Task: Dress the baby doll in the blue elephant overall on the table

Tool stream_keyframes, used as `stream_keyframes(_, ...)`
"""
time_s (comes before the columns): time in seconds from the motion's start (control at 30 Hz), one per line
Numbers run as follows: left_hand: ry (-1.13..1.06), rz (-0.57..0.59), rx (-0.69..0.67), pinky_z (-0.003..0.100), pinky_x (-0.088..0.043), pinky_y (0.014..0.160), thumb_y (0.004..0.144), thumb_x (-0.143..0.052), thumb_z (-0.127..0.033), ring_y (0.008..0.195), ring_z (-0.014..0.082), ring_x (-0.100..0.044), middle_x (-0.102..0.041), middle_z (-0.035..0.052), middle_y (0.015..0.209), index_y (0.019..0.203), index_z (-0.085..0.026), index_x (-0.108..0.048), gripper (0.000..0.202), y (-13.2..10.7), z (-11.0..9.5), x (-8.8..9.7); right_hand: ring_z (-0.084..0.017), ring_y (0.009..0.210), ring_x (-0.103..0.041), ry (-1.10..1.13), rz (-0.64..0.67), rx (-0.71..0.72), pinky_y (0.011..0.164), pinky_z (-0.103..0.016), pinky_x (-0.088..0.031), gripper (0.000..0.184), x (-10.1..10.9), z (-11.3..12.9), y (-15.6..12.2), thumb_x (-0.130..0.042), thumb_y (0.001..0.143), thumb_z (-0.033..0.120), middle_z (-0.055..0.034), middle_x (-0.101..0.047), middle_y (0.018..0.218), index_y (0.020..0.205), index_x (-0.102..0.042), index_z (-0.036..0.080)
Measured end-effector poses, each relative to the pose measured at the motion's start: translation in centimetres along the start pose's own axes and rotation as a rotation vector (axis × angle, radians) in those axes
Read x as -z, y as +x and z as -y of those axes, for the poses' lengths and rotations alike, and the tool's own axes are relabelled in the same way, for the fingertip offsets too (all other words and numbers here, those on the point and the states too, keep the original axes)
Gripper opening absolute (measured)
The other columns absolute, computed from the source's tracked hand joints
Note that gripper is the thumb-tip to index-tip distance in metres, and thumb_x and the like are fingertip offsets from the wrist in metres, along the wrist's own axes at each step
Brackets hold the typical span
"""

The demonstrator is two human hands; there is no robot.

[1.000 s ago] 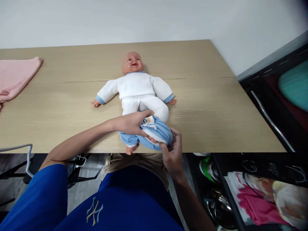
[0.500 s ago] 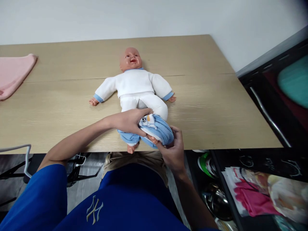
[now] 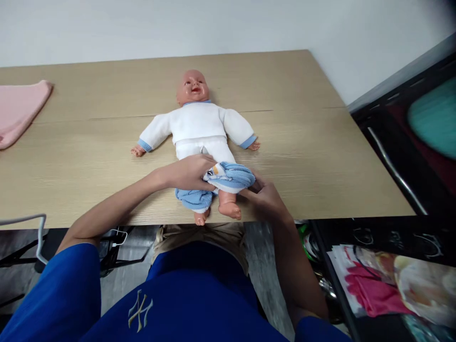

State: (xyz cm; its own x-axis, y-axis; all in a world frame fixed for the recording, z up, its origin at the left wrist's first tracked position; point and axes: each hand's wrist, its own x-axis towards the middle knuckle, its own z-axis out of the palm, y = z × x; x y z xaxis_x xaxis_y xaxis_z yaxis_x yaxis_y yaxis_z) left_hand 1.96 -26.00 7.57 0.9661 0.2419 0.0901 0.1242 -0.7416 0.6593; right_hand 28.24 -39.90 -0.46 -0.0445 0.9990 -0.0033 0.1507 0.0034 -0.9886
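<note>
A baby doll [image 3: 198,123] in a white top with blue cuffs lies face up on the table, its feet toward me. Blue pants [image 3: 233,177] with a white hem and a small cartoon patch are bunched around its lower legs. My left hand [image 3: 190,172] grips the pants beside the patch, thumb below and fingers above. On the other side my right hand [image 3: 263,192] pinches the bunched cloth, its fingertips partly hidden behind it. One bare foot [image 3: 230,209] sticks out below the hem between my hands; the other foot [image 3: 202,217] shows at the table edge.
The wooden table [image 3: 313,142] reaches back to a white wall. A pink cloth [image 3: 21,111] lies at the far left. To the right stand a black rack with a teal item [image 3: 432,118] and a lower shelf with a bright pink cloth [image 3: 374,289] and bags.
The pants leg between my hands has slid up, and the foot and ankle now stick out below its hem. The doll's leg has straightened, and my right hand has shifted slightly outward.
</note>
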Motion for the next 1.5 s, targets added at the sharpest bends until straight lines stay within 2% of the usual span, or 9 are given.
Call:
stream_keyframes(0.1, 0.086, 0.01, 0.049, 0.041, -0.051, 0.099, 0.102, -0.075, -0.029, 0.103, 0.028, -0.071, -0.078, 0.007, 0.104, 0.104, -0.022, -0.069, 0.01, -0.5, -0.6, 0.4, -0.039, 0.133, -0.077, -0.022, 0.173, 0.008, 0.117, -0.056, -0.063, 0.055, 2.3, 0.9, 0.1, -0.092, 0.098, 0.059, -0.0076, -0.082, 0.143, 0.143, -0.072, 0.034)
stream_keyframes(0.2, 0.12, 0.018, 0.11, 0.045, -0.049, 0.108, 0.104, -0.081, -0.047, 0.113, 0.0322, -0.072, -0.08, 0.0093, 0.115, 0.124, -0.021, -0.071, 0.034, -1.3, -1.8, 0.9, -0.041, 0.141, -0.072, -0.173, 0.182, 0.109, 0.122, -0.059, -0.058, 0.054, 3.4, 1.9, 0.0, -0.09, 0.101, 0.06, -0.0071, -0.078, 0.146, 0.145, -0.071, 0.036)
stream_keyframes(0.53, 0.149, -0.173, 0.336, 0.046, -0.051, 0.107, 0.109, -0.079, -0.07, 0.121, 0.035, -0.068, -0.074, 0.0123, 0.126, 0.129, -0.02, -0.071, 0.054, -5.8, -3.8, 1.2, -0.027, 0.095, -0.072, -0.189, 0.189, 0.195, 0.087, -0.041, -0.059, 0.037, 2.3, 3.0, 4.1, -0.076, 0.111, 0.067, -0.0035, -0.075, 0.104, 0.114, -0.077, 0.03)
stream_keyframes(0.77, -0.127, -0.429, 0.345, 0.043, -0.058, 0.107, 0.115, -0.077, -0.046, 0.117, 0.0263, -0.068, -0.07, 0.0084, 0.128, 0.124, -0.024, -0.073, 0.024, -9.9, -3.5, -1.9, -0.023, 0.079, -0.062, -0.144, -0.048, 0.231, 0.072, -0.039, -0.055, 0.044, 1.8, 0.1, 6.5, -0.075, 0.11, 0.073, -0.0011, -0.066, 0.092, 0.118, -0.07, 0.031)
stream_keyframes(0.93, -0.084, -0.622, 0.4, 0.049, -0.058, 0.116, 0.114, -0.074, -0.032, 0.124, 0.0266, -0.069, -0.069, 0.0084, 0.127, 0.116, -0.024, -0.066, 0.011, -10.4, -3.3, -5.1, -0.028, 0.102, -0.072, -0.23, 0.07, 0.295, 0.094, -0.046, -0.063, 0.039, 2.4, -0.2, 7.0, -0.076, 0.111, 0.068, -0.0063, -0.073, 0.111, 0.122, -0.073, 0.031)
stream_keyframes(1.1, -0.126, -0.787, 0.37, 0.051, -0.06, 0.12, 0.118, -0.063, -0.03, 0.149, 0.0299, -0.065, -0.065, 0.0163, 0.152, 0.117, -0.025, -0.057, 0.008, -10.1, -1.9, -6.9, -0.034, 0.145, -0.07, -0.171, 0.1, 0.385, 0.124, -0.056, -0.058, 0.032, 2.2, -0.1, 7.3, -0.076, 0.112, 0.063, -0.011, -0.075, 0.145, 0.126, -0.069, 0.034)
stream_keyframes(1.2, -0.184, -0.874, 0.385, 0.037, -0.064, 0.093, 0.121, -0.058, -0.034, 0.115, 0.0223, -0.074, -0.071, 0.0105, 0.127, 0.116, -0.026, -0.05, 0.012, -9.5, 0.3, -6.8, -0.029, 0.114, -0.077, -0.121, 0.005, 0.356, 0.101, -0.048, -0.065, 0.037, 1.0, -0.7, 8.3, -0.072, 0.113, 0.068, -0.007, -0.077, 0.12, 0.126, -0.064, 0.034)
stream_keyframes(1.33, -0.199, -0.967, 0.48, 0.028, -0.044, 0.06, 0.118, -0.063, -0.046, 0.067, 0.0138, -0.052, -0.057, -0.0031, 0.092, 0.12, -0.028, -0.047, 0.024, -8.3, 3.3, -5.7, -0.022, 0.073, -0.06, -0.17, -0.175, 0.351, 0.075, -0.04, -0.059, 0.048, -0.5, -1.3, 10.8, -0.07, 0.11, 0.079, 0.0031, -0.059, 0.085, 0.119, -0.061, 0.033)
stream_keyframes(1.5, -0.057, -0.98, 0.517, 0.038, -0.056, 0.089, 0.113, -0.067, -0.06, 0.102, 0.024, -0.066, -0.068, 0.0065, 0.11, 0.119, -0.025, -0.065, 0.036, -7.4, 4.5, -4.1, -0.03, 0.111, -0.07, -0.257, -0.259, 0.444, 0.106, -0.047, -0.062, 0.047, -1.2, -1.0, 12.6, -0.069, 0.109, 0.078, -0.0067, -0.074, 0.114, 0.117, -0.066, 0.032)
